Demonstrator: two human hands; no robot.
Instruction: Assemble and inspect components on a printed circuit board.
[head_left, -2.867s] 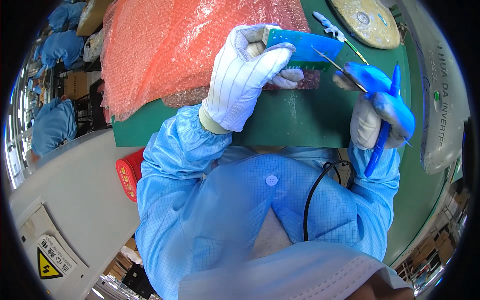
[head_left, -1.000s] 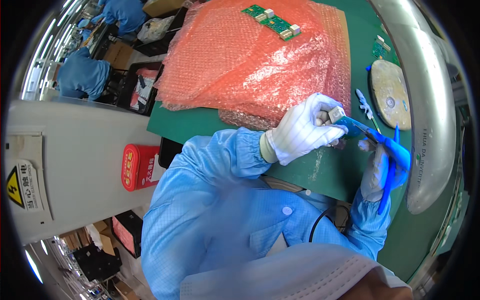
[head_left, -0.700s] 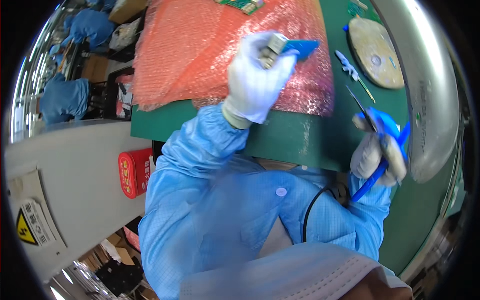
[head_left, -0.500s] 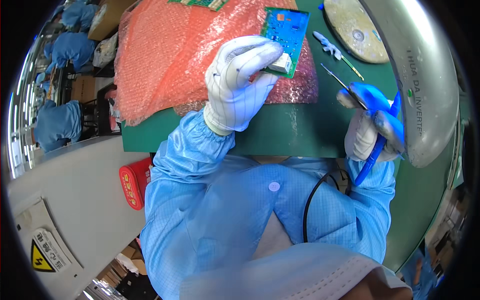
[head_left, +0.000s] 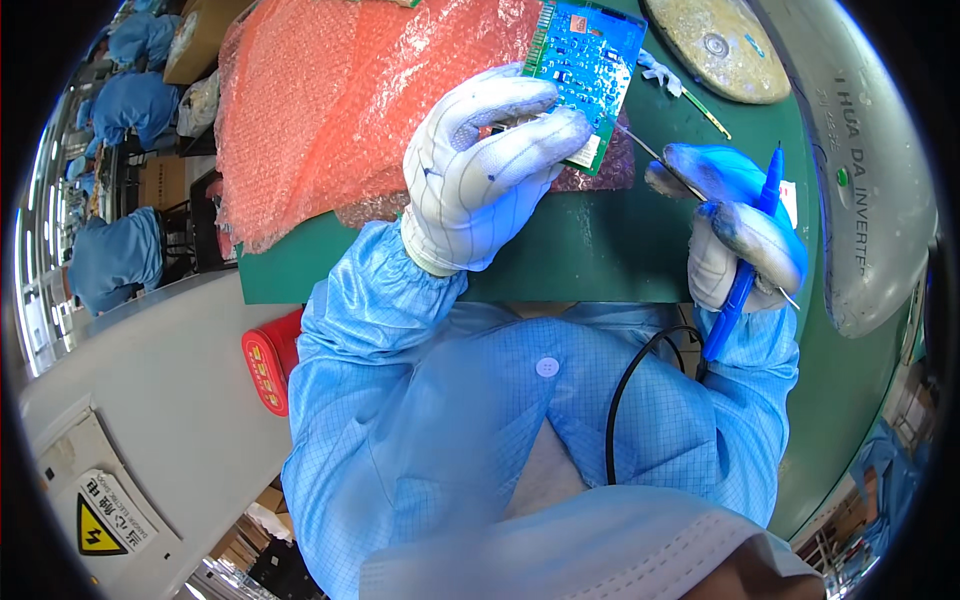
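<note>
My left hand (head_left: 490, 165), in a white glove with smudged fingertips, is closed on a circuit board (head_left: 590, 60). The board is tilted above the bench, its blue-lit face showing, and a white block sits near its lower corner, partly behind my fingers. My gloved right hand (head_left: 735, 230) is closed round a blue pen (head_left: 738, 305) and a thin metal tool with a pointed tip (head_left: 648, 150). That tip lies by the board's lower right edge; whether it touches, I cannot tell. The tool's kind is not clear, as my fingers cover most of it.
Pink bubble wrap (head_left: 320, 110) covers the left of the green bench (head_left: 560, 265). Behind my right hand are a stick with a white-wrapped end (head_left: 690, 95), a round worn base (head_left: 715, 45) and a large grey lamp-like housing (head_left: 880, 200). A red tin (head_left: 268, 360) stands left; a black cable (head_left: 612, 420) hangs in front.
The board has turned and come slightly right and nearer with my left hand. The metal tool's tip has moved left, up to the board's edge. The blue pen stays in my right hand.
</note>
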